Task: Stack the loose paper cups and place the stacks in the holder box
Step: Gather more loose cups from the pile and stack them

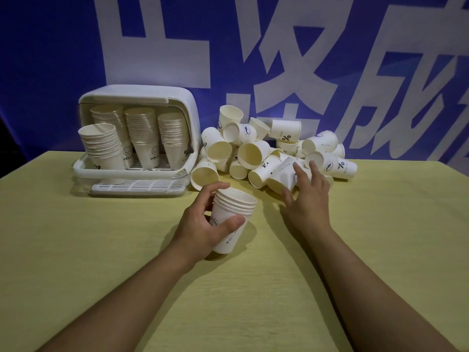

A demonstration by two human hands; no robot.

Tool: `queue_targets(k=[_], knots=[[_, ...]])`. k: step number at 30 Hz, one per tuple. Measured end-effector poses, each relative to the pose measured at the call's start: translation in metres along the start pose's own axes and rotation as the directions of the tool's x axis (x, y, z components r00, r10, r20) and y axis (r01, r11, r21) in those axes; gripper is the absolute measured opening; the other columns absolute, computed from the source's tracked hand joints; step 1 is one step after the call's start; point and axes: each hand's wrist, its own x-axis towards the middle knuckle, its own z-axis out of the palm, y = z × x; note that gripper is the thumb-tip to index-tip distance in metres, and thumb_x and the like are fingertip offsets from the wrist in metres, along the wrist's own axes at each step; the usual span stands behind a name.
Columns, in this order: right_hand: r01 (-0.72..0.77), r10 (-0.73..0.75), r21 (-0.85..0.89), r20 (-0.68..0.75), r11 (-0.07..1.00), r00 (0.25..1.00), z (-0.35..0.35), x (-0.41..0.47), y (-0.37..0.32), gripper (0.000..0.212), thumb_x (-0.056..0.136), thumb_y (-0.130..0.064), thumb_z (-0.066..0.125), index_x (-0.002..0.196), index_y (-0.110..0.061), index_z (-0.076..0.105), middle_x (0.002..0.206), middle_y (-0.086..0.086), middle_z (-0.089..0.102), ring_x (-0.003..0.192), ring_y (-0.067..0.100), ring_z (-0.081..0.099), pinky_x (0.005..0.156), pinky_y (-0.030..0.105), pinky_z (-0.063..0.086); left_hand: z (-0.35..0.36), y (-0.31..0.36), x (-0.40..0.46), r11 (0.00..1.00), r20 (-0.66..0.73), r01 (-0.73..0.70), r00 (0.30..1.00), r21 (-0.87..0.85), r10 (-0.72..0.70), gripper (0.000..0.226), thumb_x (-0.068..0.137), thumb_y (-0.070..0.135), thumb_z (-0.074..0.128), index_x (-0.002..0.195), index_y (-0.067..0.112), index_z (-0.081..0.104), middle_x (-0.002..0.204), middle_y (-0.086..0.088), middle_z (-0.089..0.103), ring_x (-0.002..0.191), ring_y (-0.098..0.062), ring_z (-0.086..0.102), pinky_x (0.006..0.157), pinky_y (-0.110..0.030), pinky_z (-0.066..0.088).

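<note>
while the left hand point(203, 224) grips a short stack of cups point(232, 219) above the desk point(101, 250), right hand point(308, 196) spread open, touching the loose cup pile point(266, 151), holder box point(138, 97) beside it with four stacks inside

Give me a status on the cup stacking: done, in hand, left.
Done: four tall cup stacks stand in the white holder box.
In hand: the left hand holds a short stack of nested cups; the right hand reaches for a loose cup at the pile's edge.
Left: a heap of loose paper cups beside the box.
</note>
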Motion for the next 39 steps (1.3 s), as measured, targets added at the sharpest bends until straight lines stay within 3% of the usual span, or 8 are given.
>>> queue_targets(k=[7, 15, 19, 22, 29, 33, 36, 39], knots=[[-0.091, 0.107, 0.212, -0.067, 0.973, 0.992, -0.003, 0.029, 0.006, 0.064, 0.098, -0.039, 0.059, 0.152, -0.022, 0.030, 0.158, 0.001, 0.034, 0.138, 0.031, 0.031, 0.112, 0.048, 0.032, 0.001, 0.003, 0.001, 1.000, 0.007, 0.009, 1.000, 0.009, -0.009, 0.063, 0.058, 0.061, 0.078, 0.115, 0.063, 0.052, 0.105, 0.029, 0.065, 0.099, -0.005, 0.065, 0.080, -0.029, 0.057], [-0.083, 0.083, 0.105, 0.011, 0.991, 0.997, 0.002, 0.023, -0.003, 0.060, 0.090, -0.036, 0.071, 0.142, -0.018, 0.046, 0.136, 0.007, 0.051, 0.125, 0.030, 0.039, 0.104, 0.045, 0.037, 0.000, 0.003, 0.000, 1.000, 0.019, -0.003, 1.000, 0.015, 0.003, 0.064, 0.058, 0.062, 0.077, 0.116, 0.064, 0.052, 0.113, 0.017, 0.066, 0.099, -0.009, 0.066, 0.081, -0.033, 0.059], [-0.020, 0.039, 0.223, -0.080, 0.975, 0.996, -0.006, 0.007, -0.011, 0.010, 0.093, -0.028, 0.069, 0.098, -0.026, 0.061, 0.109, -0.002, 0.052, 0.114, 0.025, 0.047, 0.089, 0.031, 0.036, 0.001, 0.000, 0.000, 1.000, 0.039, 0.002, 0.999, 0.017, -0.003, 0.064, 0.059, 0.060, 0.078, 0.118, 0.063, 0.052, 0.110, 0.020, 0.067, 0.100, -0.007, 0.065, 0.084, -0.034, 0.059], [0.024, 0.017, 0.378, -0.103, 0.926, 0.995, -0.013, -0.001, -0.015, 0.022, 0.093, -0.024, 0.069, 0.082, -0.035, 0.053, 0.130, -0.004, 0.047, 0.124, 0.014, 0.043, 0.095, 0.028, 0.045, 0.001, 0.000, -0.001, 0.999, 0.101, 0.027, 0.994, 0.032, -0.031, 0.069, 0.060, 0.062, 0.077, 0.124, 0.062, 0.051, 0.108, 0.025, 0.066, 0.099, -0.005, 0.066, 0.085, -0.036, 0.059], [0.025, -0.083, 0.826, 0.026, 0.563, 0.996, -0.019, -0.027, -0.052, 0.035, 0.088, -0.012, 0.071, 0.113, -0.019, 0.048, 0.122, -0.002, 0.058, 0.111, 0.010, 0.062, 0.086, 0.040, 0.060, 0.002, 0.003, -0.002, 0.998, 0.165, 0.038, 0.985, 0.051, -0.046, 0.096, 0.064, 0.064, 0.079, 0.144, 0.069, 0.027, 0.126, 0.014, 0.067, 0.115, -0.004, 0.063, 0.098, -0.042, 0.054], [0.094, -0.253, 0.790, 0.080, 0.606, 0.964, -0.015, -0.038, -0.067, 0.027, 0.084, -0.028, 0.066, 0.110, -0.032, 0.060, 0.116, 0.004, 0.058, 0.103, 0.008, 0.060, 0.079, 0.017, 0.050, 0.002, 0.005, -0.002, 0.999, 0.137, 0.052, 0.989, 0.002, -0.052, 0.112, 0.062, 0.057, 0.083, 0.146, 0.070, 0.010, 0.126, 0.009, 0.069, 0.114, -0.010, 0.067, 0.098, -0.050, 0.055], [0.046, -0.237, 0.827, 0.107, 0.560, 0.966, -0.010, -0.040, -0.067, 0.015, 0.090, -0.027, 0.064, 0.103, -0.023, 0.059, 0.092, -0.003, 0.061, 0.084, 0.007, 0.058, 0.073, 0.020, 0.048, 0.002, 0.006, -0.001, 0.998, 0.120, 0.056, 0.991, -0.027, -0.052, 0.108, 0.062, 0.054, 0.084, 0.146, 0.069, 0.017, 0.124, 0.008, 0.069, 0.114, -0.010, 0.066, 0.099, -0.051, 0.055], [-0.027, -0.222, 0.857, 0.163, 0.515, 0.961, -0.009, -0.040, -0.065, 0.041, 0.092, -0.020, 0.068, 0.128, -0.028, 0.050, 0.080, -0.004, 0.056, 0.080, 0.009, 0.056, 0.074, 0.024, 0.052, 0.003, 0.005, -0.001, 0.998, 0.108, 0.050, 0.993, -0.047, -0.045, 0.102, 0.063, 0.052, 0.084, 0.143, 0.068, 0.024, 0.123, 0.008, 0.070, 0.115, -0.015, 0.067, 0.098, -0.054, 0.055]])
